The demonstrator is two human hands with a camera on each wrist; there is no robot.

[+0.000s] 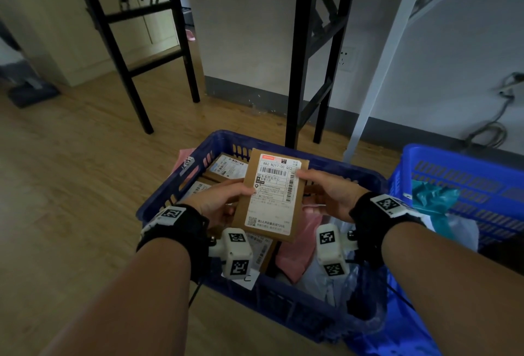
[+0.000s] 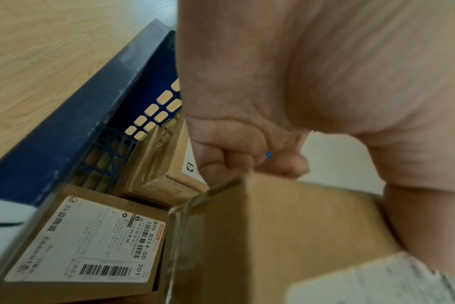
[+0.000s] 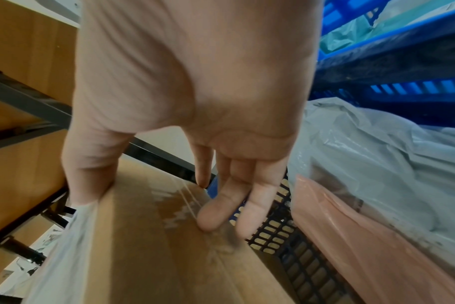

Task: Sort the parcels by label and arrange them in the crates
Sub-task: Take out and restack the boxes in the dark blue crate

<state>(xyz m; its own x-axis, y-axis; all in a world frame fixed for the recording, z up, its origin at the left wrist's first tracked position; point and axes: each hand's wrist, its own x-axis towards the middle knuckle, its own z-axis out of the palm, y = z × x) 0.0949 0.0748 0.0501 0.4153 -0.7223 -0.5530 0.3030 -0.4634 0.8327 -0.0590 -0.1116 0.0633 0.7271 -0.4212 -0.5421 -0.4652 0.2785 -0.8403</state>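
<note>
Both hands, left hand (image 1: 219, 199) and right hand (image 1: 329, 194), hold a cardboard parcel (image 1: 272, 194) label-up above the dark blue crate (image 1: 286, 310), fingers clamped on its side edges.

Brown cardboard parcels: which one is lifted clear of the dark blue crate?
The brown cardboard parcel labelled 882 N217-00 Q22, held by the left hand and right hand; the others lie inside the dark blue crate.

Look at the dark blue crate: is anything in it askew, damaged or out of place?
Nothing damaged. A pink bag hangs over the dark blue crate's far left rim, half outside.
</note>
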